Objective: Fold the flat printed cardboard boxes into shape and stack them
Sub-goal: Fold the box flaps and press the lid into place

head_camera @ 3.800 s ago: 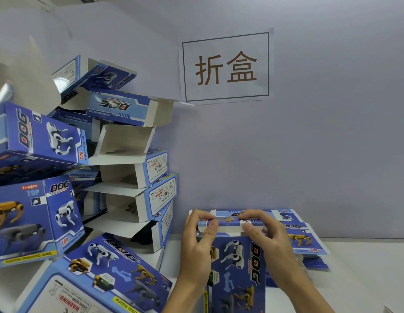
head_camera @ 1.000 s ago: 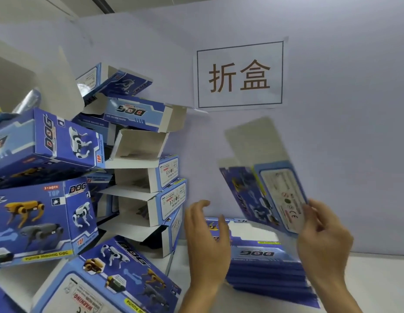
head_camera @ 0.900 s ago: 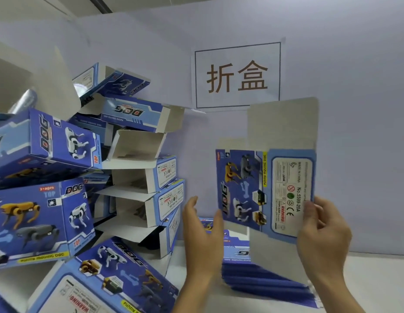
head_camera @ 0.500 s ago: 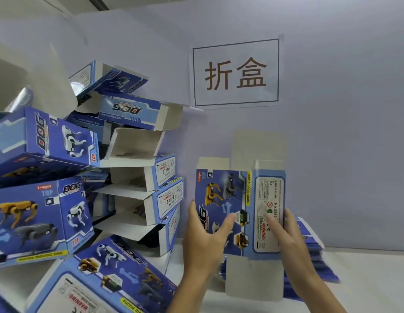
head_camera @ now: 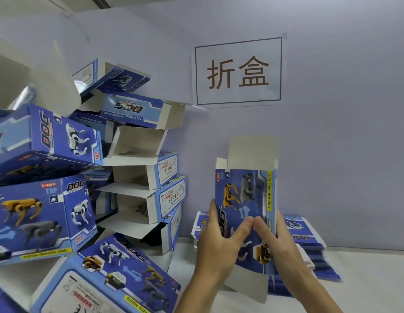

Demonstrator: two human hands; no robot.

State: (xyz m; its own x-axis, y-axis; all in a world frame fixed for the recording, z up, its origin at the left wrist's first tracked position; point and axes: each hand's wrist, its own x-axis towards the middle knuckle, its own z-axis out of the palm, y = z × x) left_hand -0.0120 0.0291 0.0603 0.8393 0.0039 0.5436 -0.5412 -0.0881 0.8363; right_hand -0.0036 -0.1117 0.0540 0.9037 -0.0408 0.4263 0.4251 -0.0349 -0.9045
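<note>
Since half a second ago, your two hands have closed in on the box (head_camera: 244, 199), and it now shows mostly its printed dog face, with the white label panel turned nearly out of view.

Your left hand (head_camera: 219, 247) holds the box from its left edge: fingers behind that edge, thumb lying across the printed front. Your right hand (head_camera: 278, 242) takes the right edge the same way, its thumb on the front, and the two thumb tips nearly meet in the middle of the panel. Each grip is narrow, closed on the cardboard itself.

You hold the box upright above the table (head_camera: 366, 290), its long axis vertical. The plain top flaps (head_camera: 253, 152) stand open and point up; a plain bottom flap (head_camera: 248, 283) hangs down toward you. The printed face is toward you, and whether the sleeve is fully squared you cannot tell.

Behind the box lies the pile of flat boxes (head_camera: 305, 236) on the table against the wall. To your left leans the heap of folded boxes (head_camera: 137, 177), several with open flaps. A paper sign (head_camera: 238, 71) is on the wall above.
</note>
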